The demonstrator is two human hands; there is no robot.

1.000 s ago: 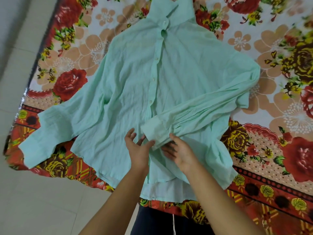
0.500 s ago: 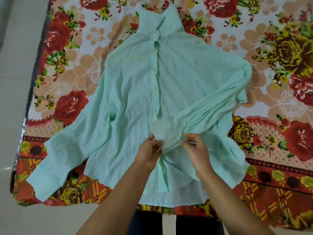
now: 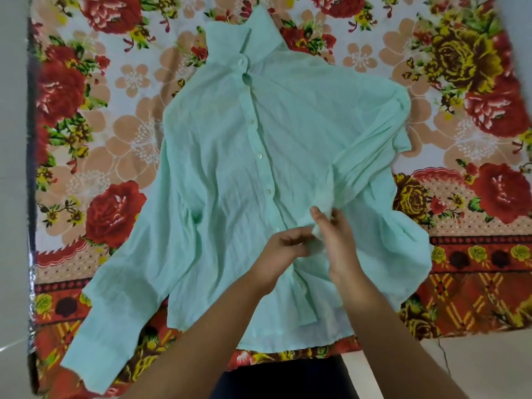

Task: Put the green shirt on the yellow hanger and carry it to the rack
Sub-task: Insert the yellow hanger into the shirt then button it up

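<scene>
head view looks down on a floral bedspread (image 3: pixel 86 145) that fills nearly the whole frame, with pale floor (image 3: pixel 11 197) along its left edge. the green shirt (image 3: pixel 218 174) lies flat on it, front up and buttoned. its long axis runs straight away from the person, with the collar (image 3: pixel 244 36) at the far end and the hem (image 3: pixel 288 341) at the bedspread's near edge, just in front of the body. one sleeve (image 3: pixel 121 298) lies spread toward the near left, its end close to the bedspread's corner. the other sleeve (image 3: pixel 371 159) is folded in from the right shoulder across the shirt front, slanting down toward the placket (image 3: pixel 259 145).

both hands meet at this sleeve's cuff (image 3: pixel 326 201), low on the shirt's middle. the right hand (image 3: pixel 339 243) has thumb and fingers closed on the cuff fabric from the right. the left hand (image 3: pixel 285 249) has its fingers curled against the cuff's near end and appears to pinch it, though the contact is partly hidden.

no yellow hanger or rack shows here, so the hanging step looks not yet begun. the collar lies well ahead of the fingers along the shirt's axis, and the hem is much nearer. the right hand sits slightly farther forward. bare bedspread to the right of the shirt gives room to swing the folded sleeve outward.
</scene>
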